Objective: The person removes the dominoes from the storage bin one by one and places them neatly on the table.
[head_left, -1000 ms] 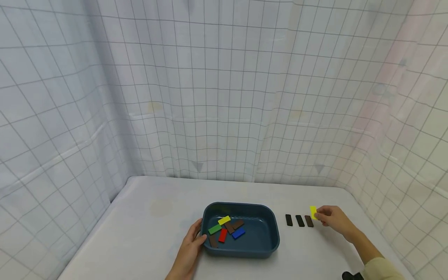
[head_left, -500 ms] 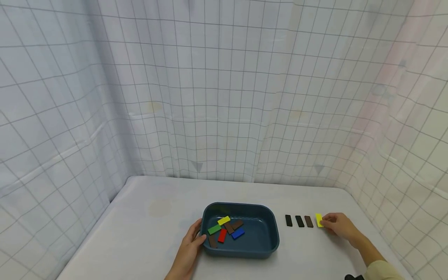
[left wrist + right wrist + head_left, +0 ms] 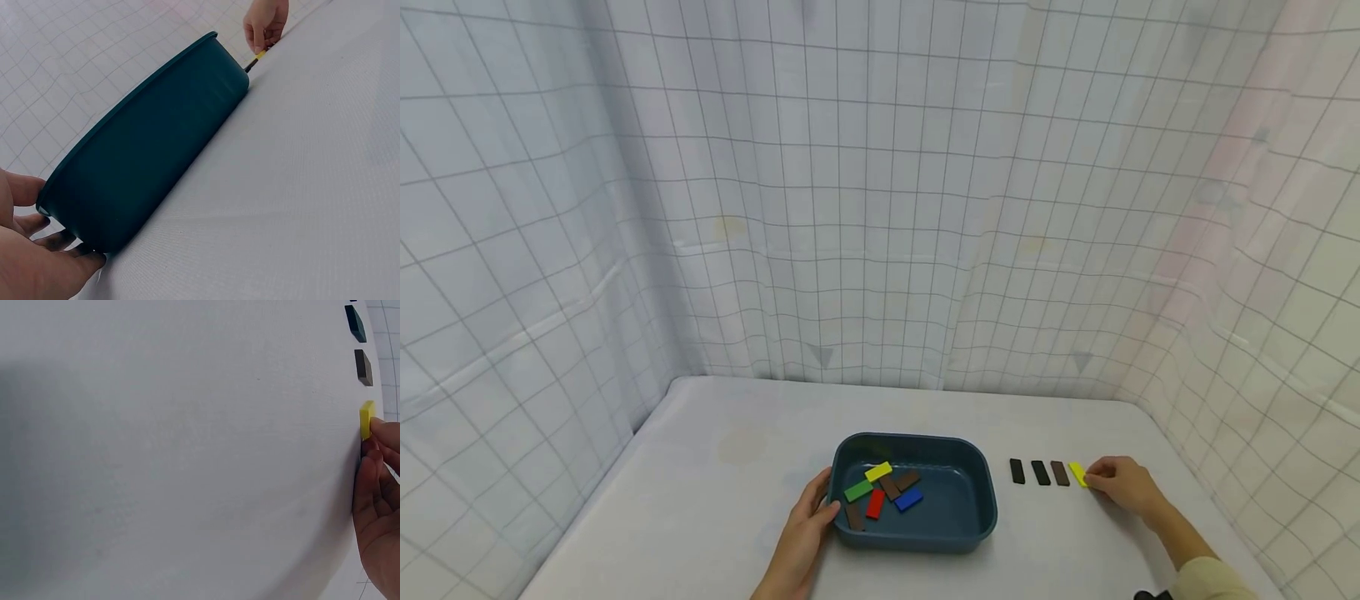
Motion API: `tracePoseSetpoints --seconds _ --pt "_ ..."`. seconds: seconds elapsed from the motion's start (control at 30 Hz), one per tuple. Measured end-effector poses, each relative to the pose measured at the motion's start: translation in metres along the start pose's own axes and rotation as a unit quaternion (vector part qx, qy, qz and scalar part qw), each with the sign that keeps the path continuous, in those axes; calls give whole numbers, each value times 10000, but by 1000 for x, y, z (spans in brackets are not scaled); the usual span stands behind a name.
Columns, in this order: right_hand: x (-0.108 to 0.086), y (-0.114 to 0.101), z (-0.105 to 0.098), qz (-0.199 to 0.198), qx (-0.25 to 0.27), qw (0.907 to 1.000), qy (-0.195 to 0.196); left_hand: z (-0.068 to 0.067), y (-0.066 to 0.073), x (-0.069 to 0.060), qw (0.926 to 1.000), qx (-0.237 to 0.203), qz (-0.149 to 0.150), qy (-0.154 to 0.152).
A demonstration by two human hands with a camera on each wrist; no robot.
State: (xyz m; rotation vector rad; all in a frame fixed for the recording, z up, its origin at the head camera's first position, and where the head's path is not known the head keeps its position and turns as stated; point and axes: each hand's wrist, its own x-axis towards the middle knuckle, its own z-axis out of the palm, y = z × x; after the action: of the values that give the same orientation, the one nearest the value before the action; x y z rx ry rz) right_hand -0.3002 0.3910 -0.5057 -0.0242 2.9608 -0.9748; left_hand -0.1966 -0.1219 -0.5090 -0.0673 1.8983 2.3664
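Foreground, lower right: pale sleeve (image 3: 1210, 579). Nearby, at the left end of a dark blue-green basin (image 3: 913, 543): left hand (image 3: 799, 533), thumb at the rim, fingers curled against the outer wall. Within the basin, toward its left half: red block (image 3: 876, 504), blue block (image 3: 909, 499), green block (image 3: 858, 490), loose yellow block (image 3: 878, 472) and three brown blocks (image 3: 854, 517), two of them apparently touching. Basin presumably stiff, light and smooth; surest hold at the rim.

Farther, right of the basin on the white tabletop (image 3: 722, 500): right hand (image 3: 1123, 483), thumb and fingertips pinching the near end of the bright yellow block (image 3: 1077, 472). Position: right end of a short row, just beside the dark brown block (image 3: 1060, 473); then, leftward, a black block (image 3: 1041, 472) and a second black block (image 3: 1017, 471), with gaps between. Bright yellow block probably light, rigid, slightly slippery and hard to break; best held by opposite long edges. Full contact with the tabletop uncertain.

Background: white gridded curtain (image 3: 887, 250).
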Motion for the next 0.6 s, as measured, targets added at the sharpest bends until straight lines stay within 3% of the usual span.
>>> tracePoseSetpoints --seconds 0.37,0.6 --pt "-2 -4 1 22 -216 9997 145 1 0 2 10000 -24 -29 -2" --pt "2 -19 -2 -463 -324 9978 343 1 1 0 9999 -83 -64 68"
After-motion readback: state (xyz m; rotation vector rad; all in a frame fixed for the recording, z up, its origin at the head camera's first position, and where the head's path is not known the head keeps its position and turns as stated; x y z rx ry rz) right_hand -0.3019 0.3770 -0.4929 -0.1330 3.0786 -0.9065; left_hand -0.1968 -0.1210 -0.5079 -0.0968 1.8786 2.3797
